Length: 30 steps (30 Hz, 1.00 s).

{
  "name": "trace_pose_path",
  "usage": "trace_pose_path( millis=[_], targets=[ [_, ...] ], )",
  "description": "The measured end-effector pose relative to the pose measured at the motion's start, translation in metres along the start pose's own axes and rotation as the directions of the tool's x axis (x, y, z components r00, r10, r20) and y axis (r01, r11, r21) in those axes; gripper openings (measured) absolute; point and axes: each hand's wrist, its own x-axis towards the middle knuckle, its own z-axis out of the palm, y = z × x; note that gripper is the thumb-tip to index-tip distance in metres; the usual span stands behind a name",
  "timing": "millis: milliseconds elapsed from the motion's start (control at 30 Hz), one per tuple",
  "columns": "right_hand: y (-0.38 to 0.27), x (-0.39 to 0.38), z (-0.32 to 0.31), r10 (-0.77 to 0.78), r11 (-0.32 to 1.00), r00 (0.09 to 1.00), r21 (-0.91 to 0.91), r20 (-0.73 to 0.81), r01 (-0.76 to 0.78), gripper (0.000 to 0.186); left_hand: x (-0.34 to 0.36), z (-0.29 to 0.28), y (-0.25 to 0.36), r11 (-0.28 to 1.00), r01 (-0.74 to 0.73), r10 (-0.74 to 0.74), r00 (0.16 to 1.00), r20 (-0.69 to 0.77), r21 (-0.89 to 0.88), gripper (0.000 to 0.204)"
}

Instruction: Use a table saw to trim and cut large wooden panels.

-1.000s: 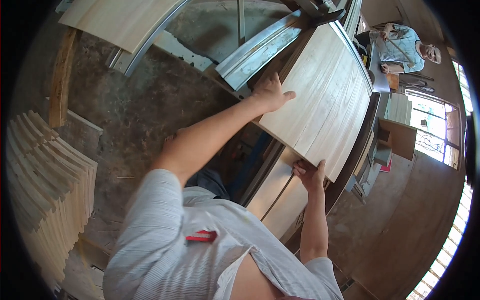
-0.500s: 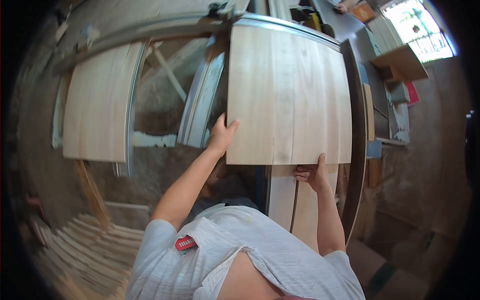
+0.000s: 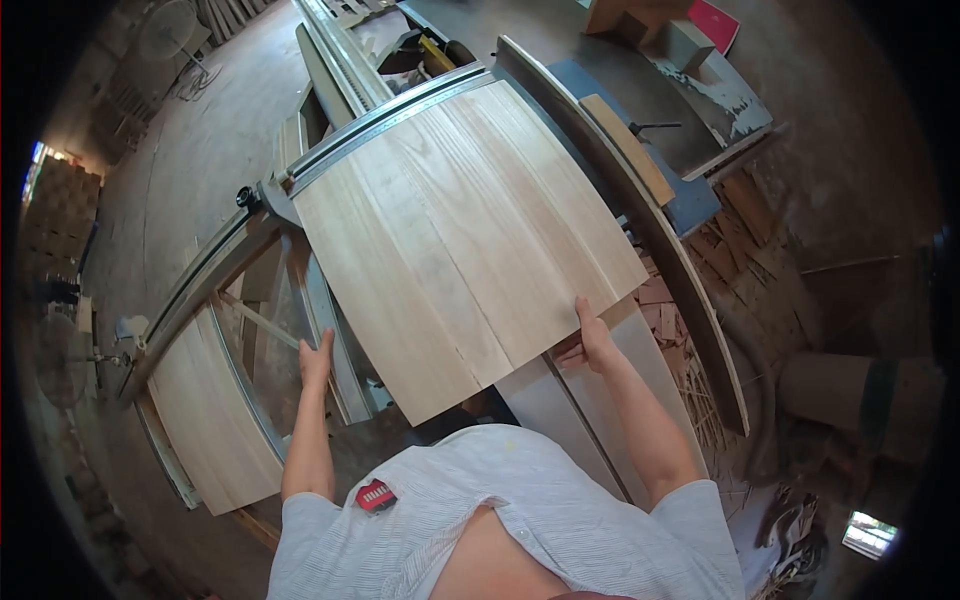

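A wide pale wooden board (image 3: 460,230) lies flat before me, its far edge along a long metal fence (image 3: 390,115). My right hand (image 3: 595,345) grips its near edge close to the right corner, thumb on top and fingers curled below. To the left of the board, my left hand (image 3: 316,360) is off the wood, thumb and forefinger apart, beside a pale metal rail (image 3: 335,345). Under the right hand, a grey-white slotted surface (image 3: 600,400) shows past the board's near edge. A second pale board (image 3: 215,420) rests at the far left on the frame.
Along the right runs a long dark plank (image 3: 660,255) set on edge. Beyond it stands a dark bench (image 3: 690,110) with a wood strip (image 3: 628,150) on its side. Wood scraps (image 3: 665,320) lie on the floor at right, near a large cylindrical container (image 3: 840,405).
My left hand has let go of the board's left edge and moved left. The view has turned, so the board appears slanted. My right hand keeps its hold on the near edge.
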Motion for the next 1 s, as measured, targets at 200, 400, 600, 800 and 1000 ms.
trace_pose_path(
  millis=[200, 400, 600, 800, 1000],
  targets=[
    [-0.004, 0.008, -0.024, -0.052, 0.998, 0.997, 0.029, 0.051, 0.051, 0.108, -0.013, 0.016, 0.021, 0.993, -0.052, 0.048, 0.998, -0.037, -0.109, 0.093],
    [-0.005, 0.021, -0.016, -0.040, 0.999, 0.997, 0.021, 0.074, 0.038, 0.108, 0.001, 0.019, 0.003, 0.993, -0.040, 0.035, 0.998, -0.052, -0.110, 0.094],
    [-0.052, 0.049, 0.020, -0.056, 0.998, 0.995, 0.014, 0.080, 0.055, 0.111, 0.055, 0.003, 0.050, 0.997, -0.013, 0.009, 0.999, -0.045, -0.074, 0.100],
    [-0.106, 0.085, 0.079, -0.032, 0.999, 0.996, 0.018, 0.085, 0.031, 0.109, 0.154, -0.024, 0.045, 0.996, -0.049, 0.043, 0.996, -0.080, -0.073, 0.104],
    [-0.136, 0.126, 0.112, -0.023, 0.999, 0.997, 0.025, 0.074, 0.021, 0.110, 0.205, -0.019, 0.072, 0.992, -0.088, 0.080, 0.993, -0.084, -0.095, 0.103]
  ],
)
